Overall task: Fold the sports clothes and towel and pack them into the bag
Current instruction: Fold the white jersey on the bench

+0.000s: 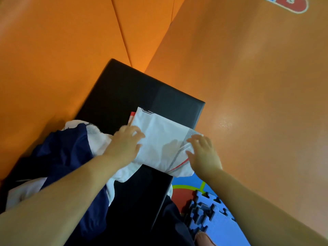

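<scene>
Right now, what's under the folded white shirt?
The black bench, plus a red and white edge peeking out at the shirt's far corner. The shirt covers the rest of it.

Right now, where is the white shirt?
In the head view the white shirt lies on the black bench, at centre, between the left hand and the right hand; a navy garment lies to its left.

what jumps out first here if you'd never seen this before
A folded white shirt with red and grey stripes lies mid-frame on a black padded bench, bright against the orange floor. The left hand and right hand are at its two sides, fingers spread. To the left, a crumpled navy garment and a white towel lie in a heap.
</scene>
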{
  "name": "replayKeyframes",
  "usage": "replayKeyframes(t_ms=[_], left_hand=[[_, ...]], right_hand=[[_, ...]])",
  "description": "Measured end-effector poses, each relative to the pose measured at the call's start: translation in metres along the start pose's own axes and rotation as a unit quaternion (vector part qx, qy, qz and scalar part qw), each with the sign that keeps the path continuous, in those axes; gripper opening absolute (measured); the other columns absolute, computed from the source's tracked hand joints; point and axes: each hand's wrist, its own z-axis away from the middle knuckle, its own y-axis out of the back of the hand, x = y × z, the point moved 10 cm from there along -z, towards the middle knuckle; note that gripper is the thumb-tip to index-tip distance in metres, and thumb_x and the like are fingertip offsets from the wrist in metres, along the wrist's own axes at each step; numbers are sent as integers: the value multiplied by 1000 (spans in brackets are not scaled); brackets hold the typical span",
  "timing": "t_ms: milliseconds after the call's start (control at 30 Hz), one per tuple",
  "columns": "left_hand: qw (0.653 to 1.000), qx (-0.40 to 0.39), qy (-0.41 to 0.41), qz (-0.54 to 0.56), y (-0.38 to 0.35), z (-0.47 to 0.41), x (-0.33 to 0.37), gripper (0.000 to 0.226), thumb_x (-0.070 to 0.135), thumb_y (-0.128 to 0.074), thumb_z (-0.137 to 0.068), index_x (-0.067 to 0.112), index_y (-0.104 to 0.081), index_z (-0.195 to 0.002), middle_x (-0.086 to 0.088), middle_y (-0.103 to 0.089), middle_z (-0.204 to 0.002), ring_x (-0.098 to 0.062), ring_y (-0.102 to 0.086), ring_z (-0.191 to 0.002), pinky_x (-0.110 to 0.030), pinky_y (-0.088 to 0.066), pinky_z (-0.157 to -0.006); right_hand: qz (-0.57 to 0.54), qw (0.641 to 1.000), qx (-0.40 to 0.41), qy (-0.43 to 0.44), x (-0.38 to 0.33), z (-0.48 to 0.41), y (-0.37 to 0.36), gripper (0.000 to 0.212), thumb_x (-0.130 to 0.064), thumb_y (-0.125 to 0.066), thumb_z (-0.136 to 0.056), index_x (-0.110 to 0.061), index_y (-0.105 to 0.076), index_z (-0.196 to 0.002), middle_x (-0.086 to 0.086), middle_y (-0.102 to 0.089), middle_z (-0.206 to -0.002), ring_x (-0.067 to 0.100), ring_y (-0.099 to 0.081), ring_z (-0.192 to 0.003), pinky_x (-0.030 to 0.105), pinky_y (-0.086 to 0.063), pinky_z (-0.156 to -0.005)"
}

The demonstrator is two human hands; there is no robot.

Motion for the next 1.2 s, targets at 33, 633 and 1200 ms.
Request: replayKeyframes(t_ms=[33,633,1200], left_hand=[[999,-34,-23,-20,-18,7,5,29,12,-64,-79,10,-68,-107,-17,-60,-119,-47,-55,-104,-54,-49,-80],[935,-264,-25,-235,-89,0,-13,60,2,-27,-96,14,-5,-152,-4,13,-159,-25,7,-147,-43,-3,-119],[941,-203,-17,-271,-69,-31,-25,60,2,-33,-94,14,-15,-150,-10,2,-159,-32,-7,-145,-38,-12,-118]], right_hand=[[16,998,-41,37,-9,6,-15,45,-15,-79,-71,-10,-64,-114,12,-60,-122,35,-57,-112,52,-53,-80],[191,940,-275,73,-22,4,-101,71,-19,-38,-98,-20,10,-151,1,25,-157,26,20,-145,51,1,-117],[191,958,-198,74,-18,-40,-85,72,-34,-42,-99,-20,5,-151,2,17,-159,29,17,-145,50,1,-117]])
